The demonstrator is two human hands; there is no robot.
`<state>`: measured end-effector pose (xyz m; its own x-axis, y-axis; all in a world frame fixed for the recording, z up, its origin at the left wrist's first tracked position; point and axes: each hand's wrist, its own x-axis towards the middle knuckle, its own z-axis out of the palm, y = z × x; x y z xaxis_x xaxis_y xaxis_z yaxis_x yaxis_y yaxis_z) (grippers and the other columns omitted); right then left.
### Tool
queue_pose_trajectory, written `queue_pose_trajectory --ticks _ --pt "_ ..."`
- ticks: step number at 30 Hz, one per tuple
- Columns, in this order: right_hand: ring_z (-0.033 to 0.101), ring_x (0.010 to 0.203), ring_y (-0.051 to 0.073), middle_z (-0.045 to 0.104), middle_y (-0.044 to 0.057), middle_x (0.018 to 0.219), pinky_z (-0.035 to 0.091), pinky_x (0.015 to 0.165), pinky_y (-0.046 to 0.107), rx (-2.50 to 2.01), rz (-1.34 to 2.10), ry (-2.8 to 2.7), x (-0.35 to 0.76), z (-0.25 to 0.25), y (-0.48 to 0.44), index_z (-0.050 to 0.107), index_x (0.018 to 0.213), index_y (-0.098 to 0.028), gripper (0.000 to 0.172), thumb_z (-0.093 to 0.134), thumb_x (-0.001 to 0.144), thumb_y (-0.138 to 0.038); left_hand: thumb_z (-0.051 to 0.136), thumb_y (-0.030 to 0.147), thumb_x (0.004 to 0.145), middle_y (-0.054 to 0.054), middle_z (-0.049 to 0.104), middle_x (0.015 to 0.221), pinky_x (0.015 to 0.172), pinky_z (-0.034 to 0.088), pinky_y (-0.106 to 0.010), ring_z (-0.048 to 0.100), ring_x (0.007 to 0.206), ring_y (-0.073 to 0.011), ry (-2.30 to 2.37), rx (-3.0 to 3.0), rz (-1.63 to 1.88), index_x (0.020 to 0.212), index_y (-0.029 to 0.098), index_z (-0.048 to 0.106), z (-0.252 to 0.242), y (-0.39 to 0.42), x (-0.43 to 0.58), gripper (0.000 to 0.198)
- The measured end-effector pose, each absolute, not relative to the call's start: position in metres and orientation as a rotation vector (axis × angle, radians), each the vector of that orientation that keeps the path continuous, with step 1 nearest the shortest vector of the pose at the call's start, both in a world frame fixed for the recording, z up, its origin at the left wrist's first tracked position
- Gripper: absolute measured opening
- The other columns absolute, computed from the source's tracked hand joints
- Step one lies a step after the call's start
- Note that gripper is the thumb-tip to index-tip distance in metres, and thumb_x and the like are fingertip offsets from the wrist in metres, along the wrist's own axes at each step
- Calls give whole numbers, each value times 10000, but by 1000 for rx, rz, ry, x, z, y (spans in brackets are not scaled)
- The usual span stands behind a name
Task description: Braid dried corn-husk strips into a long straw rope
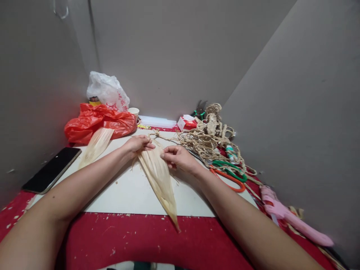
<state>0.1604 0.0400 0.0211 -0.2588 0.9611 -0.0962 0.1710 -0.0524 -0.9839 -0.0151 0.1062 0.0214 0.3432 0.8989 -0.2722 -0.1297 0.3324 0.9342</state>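
A pale, dry corn husk [157, 176] lies over the white board [118, 198], its pointed tip hanging past the board's front edge. My left hand [139, 145] is closed on the husk's wide far end. At the husk's right edge, my right hand [177, 158] pinches it between thumb and forefinger. A twisted, knotted cord [165, 138] runs from near my left hand towards a heap of braided fibre rope [202, 140] on the right. Another husk [97, 146] lies to the left, partly hidden behind my left forearm.
Scissors with orange handles [230, 179] and green-handled scissors [232, 168] lie right of my right hand. Further right is a pink glue gun [295, 221]. A phone [53, 168], a red plastic bag [95, 122] and a paper cup [134, 111] stand left. Grey walls enclose the red-covered table.
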Motion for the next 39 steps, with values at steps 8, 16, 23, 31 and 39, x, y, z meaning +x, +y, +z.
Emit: queue_pose_trajectory --ticks 8,16,23,31,39 --pt "420 344 60 475 -64 428 308 320 158 -1234 1290 -1501 145 16 37 500 666 -163 188 631 665 -298 547 282 747 53 464 466 447 291 -190 393 415 -72 1071 1482 992 629 164 509 3 90 -1 171" --pt "343 284 44 467 -57 369 269 306 155 -1247 1350 -1485 143 12 38 491 620 -165 230 592 719 -346 495 302 765 39 489 519 523 337 -219 428 503 -100 1075 1715 1066 639 156 516 1 88 4 194" --pt "387 310 48 457 -68 401 278 308 150 -1227 1309 -1516 137 11 39 474 622 -169 198 583 720 -301 494 271 766 31 500 544 543 358 -218 451 525 -102 1129 1694 1104 628 154 510 0 85 7 181" --pt "379 300 47 443 -70 383 269 319 154 -1236 1314 -1521 135 14 35 447 598 -170 190 552 728 -262 493 282 768 19 524 547 515 358 -214 474 516 -106 1136 1670 1094 641 150 524 0 84 9 186" --pt "372 331 37 411 -85 405 265 354 157 -1211 1202 -1477 130 12 33 422 573 -171 152 530 680 -167 537 273 735 34 490 508 468 314 -191 406 462 -76 1106 1543 1107 634 143 531 0 82 10 165"
